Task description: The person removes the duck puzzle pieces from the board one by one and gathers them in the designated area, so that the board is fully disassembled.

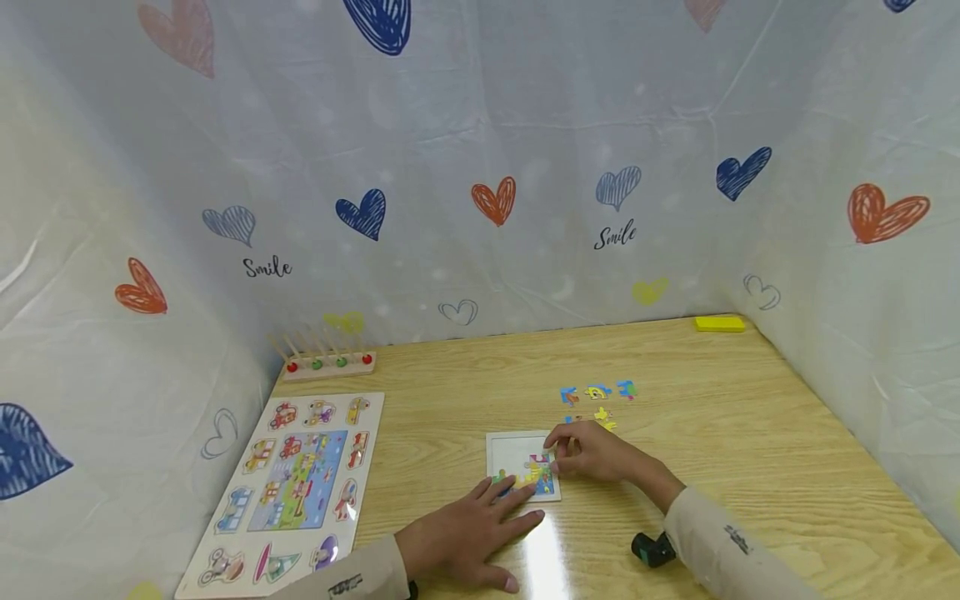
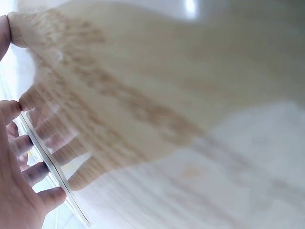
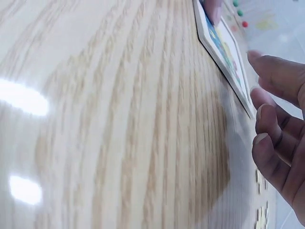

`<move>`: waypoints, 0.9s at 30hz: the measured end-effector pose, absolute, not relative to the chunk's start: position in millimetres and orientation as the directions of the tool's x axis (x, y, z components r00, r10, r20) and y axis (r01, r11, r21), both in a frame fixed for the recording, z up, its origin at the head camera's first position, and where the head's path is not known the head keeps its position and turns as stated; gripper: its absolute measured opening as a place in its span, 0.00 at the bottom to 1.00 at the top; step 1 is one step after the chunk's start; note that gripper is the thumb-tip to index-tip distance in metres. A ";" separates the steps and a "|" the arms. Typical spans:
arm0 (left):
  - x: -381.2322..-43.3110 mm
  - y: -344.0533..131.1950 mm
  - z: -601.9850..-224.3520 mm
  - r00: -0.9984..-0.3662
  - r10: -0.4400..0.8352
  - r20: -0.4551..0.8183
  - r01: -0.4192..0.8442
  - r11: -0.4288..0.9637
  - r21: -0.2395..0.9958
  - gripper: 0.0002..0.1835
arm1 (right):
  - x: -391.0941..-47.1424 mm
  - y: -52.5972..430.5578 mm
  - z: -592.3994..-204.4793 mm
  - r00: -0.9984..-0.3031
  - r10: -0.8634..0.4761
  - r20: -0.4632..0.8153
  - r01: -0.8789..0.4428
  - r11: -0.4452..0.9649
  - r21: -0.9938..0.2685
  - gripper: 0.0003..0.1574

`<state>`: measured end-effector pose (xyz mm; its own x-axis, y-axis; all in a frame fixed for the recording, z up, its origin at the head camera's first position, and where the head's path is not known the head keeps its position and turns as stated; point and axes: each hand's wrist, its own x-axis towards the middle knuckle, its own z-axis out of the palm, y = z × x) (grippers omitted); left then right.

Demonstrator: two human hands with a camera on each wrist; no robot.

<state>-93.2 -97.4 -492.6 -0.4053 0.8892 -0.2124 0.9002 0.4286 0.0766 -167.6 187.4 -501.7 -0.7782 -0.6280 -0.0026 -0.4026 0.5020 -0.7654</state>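
Observation:
A small square puzzle tray [image 1: 517, 438] with a white frame lies on the table. Colourful jigsaw pieces [image 1: 540, 472] cover its lower and right part, and its upper left is bare white. My left hand [image 1: 480, 529] has its fingers spread, with fingertips resting over the tray's near edge and lower pieces. At the tray's right edge is my right hand [image 1: 596, 454], its fingers loosely bent and tips over the frame. In the right wrist view, the right hand [image 3: 281, 119] shows no piece between its fingers. The left wrist view shows the left hand [image 2: 21, 176] at the tray edge [image 2: 55, 169].
Several loose jigsaw pieces [image 1: 597, 392] lie beyond the right hand. At left is a large vehicle puzzle board [image 1: 367, 475], with a peg stand [image 1: 330, 367] behind it. A yellow block [image 1: 720, 323] sits at the far right corner; a black object [image 1: 651, 550] lies by the right sleeve.

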 end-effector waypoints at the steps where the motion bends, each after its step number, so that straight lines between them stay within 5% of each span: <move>1: -93.2 -97.7 -492.6 -0.405 0.889 -0.214 0.899 0.430 0.084 0.44 | -167.3 185.6 -502.2 -0.773 -0.634 -0.006 -0.405 0.501 -0.765 0.16; 27: -94.4 -97.4 -494.4 -0.407 0.879 -0.249 0.896 0.437 0.076 0.45 | -170.1 172.2 -504.8 -0.736 -0.673 -0.065 -0.504 0.611 -0.611 0.27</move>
